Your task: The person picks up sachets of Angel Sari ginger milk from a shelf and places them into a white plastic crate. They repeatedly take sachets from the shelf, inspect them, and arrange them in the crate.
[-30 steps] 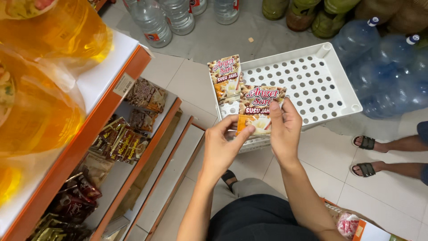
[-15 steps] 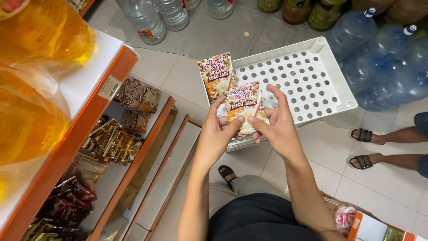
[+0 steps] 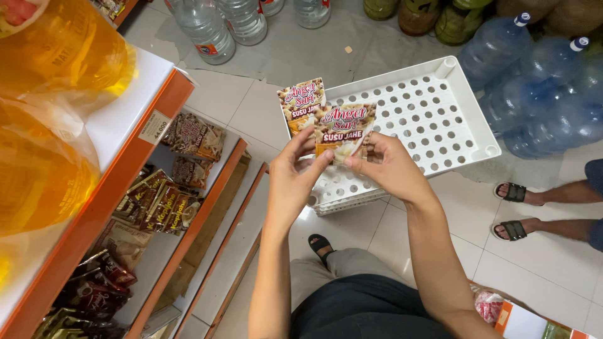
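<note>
My left hand (image 3: 295, 172) and my right hand (image 3: 384, 168) both pinch the lower edge of a strip of small brown and cream drink-powder sachets (image 3: 342, 129). A second sachet of the strip (image 3: 300, 100) sticks up behind and to the left of the front one. The strip is held above the near corner of a white perforated plastic tray (image 3: 440, 119), which lies upside-down-looking on the tiled floor. My legs in dark shorts are below.
An orange-edged shelf unit (image 3: 119, 182) at the left holds cooking-oil pouches (image 3: 56, 69) on top and sachet packs (image 3: 188, 135) lower down. Water bottles (image 3: 207, 25) and large blue jugs (image 3: 534, 81) line the far floor. Another person's sandalled feet (image 3: 515, 210) stand at the right.
The sachet strip and both hands have risen slightly and shifted left in view; my fingers have regripped its lower edge. The camera has tilted a little.
</note>
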